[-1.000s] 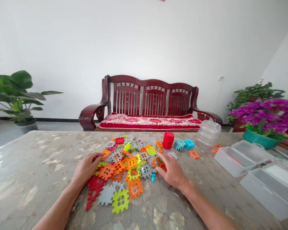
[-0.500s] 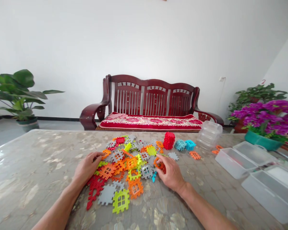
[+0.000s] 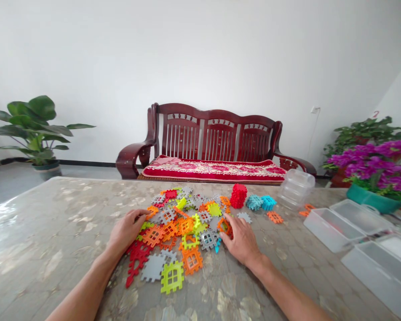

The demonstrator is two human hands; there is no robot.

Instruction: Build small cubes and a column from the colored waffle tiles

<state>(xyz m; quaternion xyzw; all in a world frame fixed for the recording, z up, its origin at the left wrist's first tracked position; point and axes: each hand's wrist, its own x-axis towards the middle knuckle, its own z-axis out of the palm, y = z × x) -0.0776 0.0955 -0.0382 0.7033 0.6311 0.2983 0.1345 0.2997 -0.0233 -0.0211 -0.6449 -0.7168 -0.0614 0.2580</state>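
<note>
A heap of interlocking plastic tiles in orange, grey, lime and red lies on the table, many with window-like cutouts. My left hand (image 3: 128, 229) rests at the heap's left edge, fingers loosely bent, fingertips by an orange tile (image 3: 152, 211). On the right side, my right hand (image 3: 241, 238) has its thumb and fingers around orange window tiles (image 3: 223, 226); how many is unclear. A grey window tile (image 3: 208, 239) and a small blue piece (image 3: 218, 244) lie left of its thumb. In front are a lime window tile (image 3: 172, 277) and an orange one (image 3: 191, 260).
Behind the right hand stand a red tile stack (image 3: 238, 196) and blue tile stacks (image 3: 254, 202). Clear plastic boxes (image 3: 334, 229) and a stacked clear container (image 3: 296, 189) are at right, near a purple flower pot (image 3: 370, 198). A wooden bench (image 3: 217, 133) stands beyond the table (image 3: 60, 232).
The view has shifted slightly, moving everything a little to the right in the picture. Both hands stay at nearly the same places on the heap, and the right still has the orange tiles.
</note>
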